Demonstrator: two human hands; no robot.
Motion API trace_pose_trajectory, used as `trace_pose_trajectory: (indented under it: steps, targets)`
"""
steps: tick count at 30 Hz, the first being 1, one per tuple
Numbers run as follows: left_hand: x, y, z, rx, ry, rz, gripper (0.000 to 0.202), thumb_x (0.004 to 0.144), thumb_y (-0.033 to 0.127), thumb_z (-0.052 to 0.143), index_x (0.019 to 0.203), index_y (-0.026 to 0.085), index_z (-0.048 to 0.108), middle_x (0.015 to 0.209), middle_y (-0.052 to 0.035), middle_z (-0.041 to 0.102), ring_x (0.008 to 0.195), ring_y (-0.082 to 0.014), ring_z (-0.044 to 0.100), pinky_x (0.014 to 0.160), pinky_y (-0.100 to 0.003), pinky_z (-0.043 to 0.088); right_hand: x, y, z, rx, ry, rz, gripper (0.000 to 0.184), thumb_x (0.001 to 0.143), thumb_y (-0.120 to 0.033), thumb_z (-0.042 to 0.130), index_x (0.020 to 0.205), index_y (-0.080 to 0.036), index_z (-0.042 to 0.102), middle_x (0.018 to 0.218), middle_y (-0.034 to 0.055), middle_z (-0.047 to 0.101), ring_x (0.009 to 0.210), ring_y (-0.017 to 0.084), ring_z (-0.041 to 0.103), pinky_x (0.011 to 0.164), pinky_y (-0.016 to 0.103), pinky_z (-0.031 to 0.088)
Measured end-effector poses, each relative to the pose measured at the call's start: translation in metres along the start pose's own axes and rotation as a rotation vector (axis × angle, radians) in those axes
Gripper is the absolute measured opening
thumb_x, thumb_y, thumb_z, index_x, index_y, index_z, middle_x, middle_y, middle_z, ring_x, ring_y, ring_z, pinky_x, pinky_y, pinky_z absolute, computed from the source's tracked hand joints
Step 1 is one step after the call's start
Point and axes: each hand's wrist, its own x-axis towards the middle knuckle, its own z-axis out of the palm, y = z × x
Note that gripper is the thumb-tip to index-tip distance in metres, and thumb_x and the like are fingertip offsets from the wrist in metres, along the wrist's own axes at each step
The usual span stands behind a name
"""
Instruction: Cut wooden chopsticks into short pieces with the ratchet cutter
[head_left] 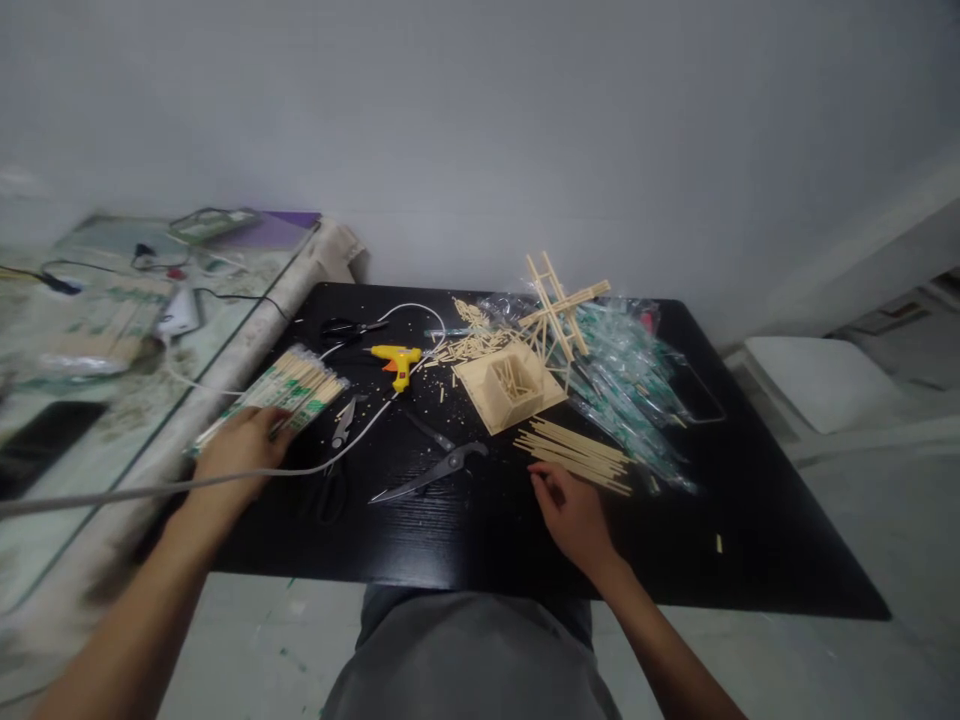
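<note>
At the table's left side, my left hand (244, 445) is over a bundle of paper-and-plastic-wrapped chopsticks (289, 385), its fingers bent round the near part. My right hand (571, 510) rests by the near end of a loose row of bare chopsticks (574, 452); its fingers are loosely bent and apart, with nothing visible in them. Behind that row sits a wooden model (491, 400), a square base with a box holding short stick pieces. A lattice of glued sticks (559, 305) rises at its back, shaped like crossed blades. A yellow glue gun (397, 365) lies left of the model.
On the black table (442, 545) lie large shears (442, 470), grey-bladed scissors (343, 422) and black-handled scissors (349, 328). Cut stick pieces (476, 342) and a pile of torn clear wrappers (630, 370) are at the back. A white cord (330, 462) crosses over my left wrist.
</note>
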Motion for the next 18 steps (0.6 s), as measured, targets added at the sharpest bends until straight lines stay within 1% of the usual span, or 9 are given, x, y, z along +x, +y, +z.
trace_pose_trajectory:
  steps: [3,6,9,12,13,14,16,17,18]
  targets:
    - [0.009,0.006,-0.001,0.008,-0.056,-0.002,0.050,0.098,0.042,0.044,0.123,0.006,0.067,0.123,-0.0246,0.068,0.108,-0.0372,0.068,0.094,-0.045,0.051,-0.001,-0.001,-0.001,0.009,-0.004,0.004,0.026,0.098,-0.032,0.052,0.099,-0.018,0.073,0.059,-0.0015,0.060,0.050,0.016,0.058,0.056,0.027,0.040]
    - [0.011,0.009,-0.004,0.011,-0.087,-0.005,0.046,0.099,0.040,0.041,0.118,0.008,0.068,0.119,-0.0239,0.071,0.104,-0.0357,0.069,0.091,-0.043,0.050,-0.001,-0.001,-0.001,0.014,-0.008,0.010,0.026,0.098,-0.032,0.052,0.099,-0.018,0.073,0.060,-0.0010,0.061,0.052,0.017,0.060,0.057,0.027,0.042]
    - [0.010,0.010,-0.010,0.004,-0.075,-0.035,0.043,0.100,0.037,0.038,0.114,0.009,0.067,0.115,-0.0221,0.072,0.103,-0.0331,0.069,0.089,-0.041,0.050,-0.001,0.000,-0.001,0.012,-0.013,0.008,0.026,0.098,-0.032,0.052,0.099,-0.017,0.073,0.060,-0.0007,0.061,0.053,0.017,0.060,0.058,0.027,0.042]
    - [0.006,0.006,-0.017,-0.035,-0.030,-0.089,0.042,0.100,0.040,0.039,0.112,0.009,0.064,0.111,-0.0190,0.072,0.099,-0.0287,0.068,0.087,-0.038,0.050,-0.001,0.001,0.000,0.010,-0.013,0.008,0.026,0.098,-0.032,0.052,0.098,-0.018,0.074,0.061,-0.0004,0.062,0.054,0.017,0.061,0.058,0.028,0.042]
    - [0.003,0.004,-0.019,-0.099,0.008,-0.133,0.040,0.098,0.042,0.041,0.110,0.010,0.064,0.107,-0.0163,0.072,0.095,-0.0264,0.067,0.085,-0.036,0.050,-0.001,0.001,0.000,0.013,-0.011,0.007,0.025,0.097,-0.032,0.053,0.098,-0.018,0.074,0.061,-0.0003,0.062,0.054,0.017,0.061,0.059,0.028,0.042]
    - [0.000,0.000,-0.021,-0.206,0.060,-0.181,0.038,0.096,0.044,0.046,0.108,0.012,0.064,0.102,-0.0128,0.072,0.090,-0.0238,0.067,0.083,-0.034,0.050,-0.001,0.001,0.000,0.018,-0.009,0.006,0.025,0.097,-0.032,0.053,0.098,-0.018,0.074,0.062,-0.0003,0.063,0.054,0.017,0.061,0.059,0.028,0.042]
    - [-0.010,-0.010,-0.024,-0.555,0.203,-0.264,0.035,0.086,0.048,0.061,0.100,0.016,0.064,0.091,-0.0049,0.070,0.080,-0.0189,0.064,0.078,-0.032,0.050,-0.001,0.000,-0.001,0.030,-0.007,0.007,0.024,0.097,-0.032,0.053,0.098,-0.018,0.074,0.062,-0.0004,0.063,0.054,0.017,0.060,0.058,0.028,0.042]
    - [-0.016,-0.016,-0.024,-0.765,0.272,-0.272,0.037,0.079,0.051,0.069,0.096,0.018,0.063,0.085,-0.0019,0.068,0.077,-0.0174,0.062,0.075,-0.031,0.050,-0.001,0.000,-0.001,0.034,-0.007,0.008,0.024,0.098,-0.032,0.054,0.098,-0.018,0.074,0.061,-0.0006,0.062,0.053,0.017,0.059,0.057,0.028,0.042]
    - [-0.023,-0.022,-0.024,-0.961,0.319,-0.250,0.042,0.071,0.056,0.077,0.089,0.020,0.062,0.079,0.0004,0.067,0.074,-0.0167,0.061,0.073,-0.031,0.051,-0.001,-0.001,-0.001,0.038,-0.007,0.011,0.025,0.098,-0.032,0.054,0.099,-0.018,0.074,0.061,-0.0008,0.062,0.052,0.016,0.058,0.057,0.028,0.041]
